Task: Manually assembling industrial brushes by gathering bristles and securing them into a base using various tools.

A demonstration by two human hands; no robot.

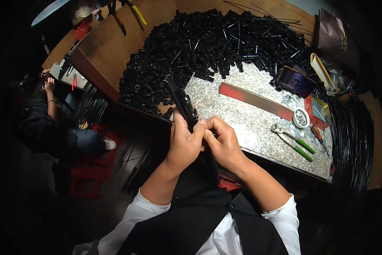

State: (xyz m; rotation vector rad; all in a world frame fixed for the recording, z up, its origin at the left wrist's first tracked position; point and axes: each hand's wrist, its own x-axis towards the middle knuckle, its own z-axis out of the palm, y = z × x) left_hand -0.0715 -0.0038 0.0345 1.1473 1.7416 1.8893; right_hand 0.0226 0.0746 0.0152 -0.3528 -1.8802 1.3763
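My left hand [185, 138] is closed around a slim black bundle of ribs [181, 100] that looks like a folded umbrella frame. Its upper end points away from me and leans left, toward the heap. Beside it, my right hand [221, 139] has thumb and forefinger pinched together, touching the left thumb at the bundle's lower part. Whatever lies in that pinch is too small or hidden to name. Beyond both hands rises a large heap of black tubular plastic parts [225, 38] on the speckled metal worktop [250, 123].
Right of my hands lie a red-and-brown bar [254, 101], green-handled pincers [293, 142], a white cup of small pieces [301, 117], a red box [317, 111], a screwdriver [319, 138] and a phone [296, 81]. Black rods [352, 140] hang at the right edge. Another person [42, 119] sits left.
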